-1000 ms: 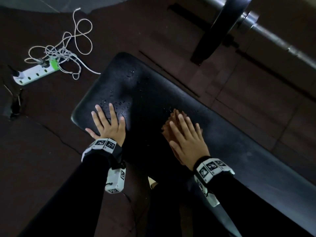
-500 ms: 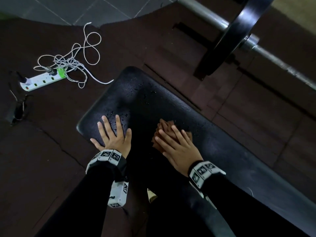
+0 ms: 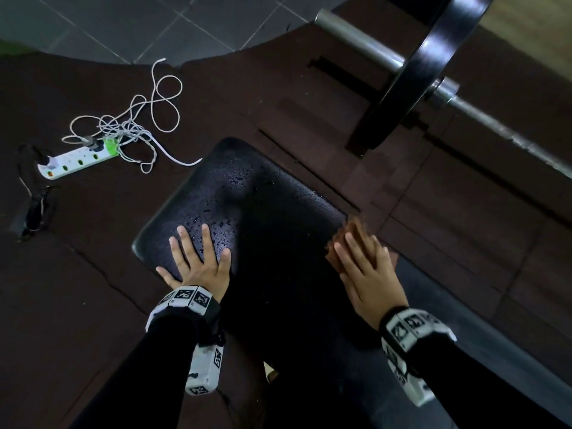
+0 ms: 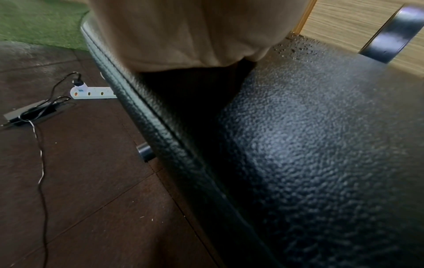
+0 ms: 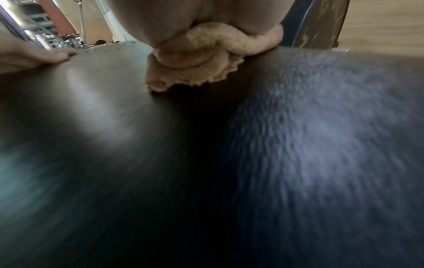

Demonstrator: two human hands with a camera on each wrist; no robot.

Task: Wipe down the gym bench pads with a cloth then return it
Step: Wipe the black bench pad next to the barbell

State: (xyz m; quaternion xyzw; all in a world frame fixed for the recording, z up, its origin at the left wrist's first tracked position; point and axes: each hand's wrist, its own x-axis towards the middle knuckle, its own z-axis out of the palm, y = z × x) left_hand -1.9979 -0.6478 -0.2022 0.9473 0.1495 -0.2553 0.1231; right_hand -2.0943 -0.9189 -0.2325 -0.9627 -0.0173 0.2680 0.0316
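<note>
Black textured bench pad (image 3: 272,212) carries water droplets near its far end. Left hand (image 3: 198,261) lies flat on it, fingers spread. Right hand (image 3: 368,274), fingers straight, presses a brown cloth (image 3: 356,230) against the pad's right edge. Power strip (image 3: 79,157) with tangled cable lies on the floor.

Black bench pad (image 3: 272,212), droplets (image 3: 216,221), brown cloth (image 3: 356,233)

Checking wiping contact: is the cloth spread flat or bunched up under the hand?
Bunched. In the right wrist view the cloth sits in rolled folds with a frilled edge sticking out beneath the right hand, on the bench pad.
</note>
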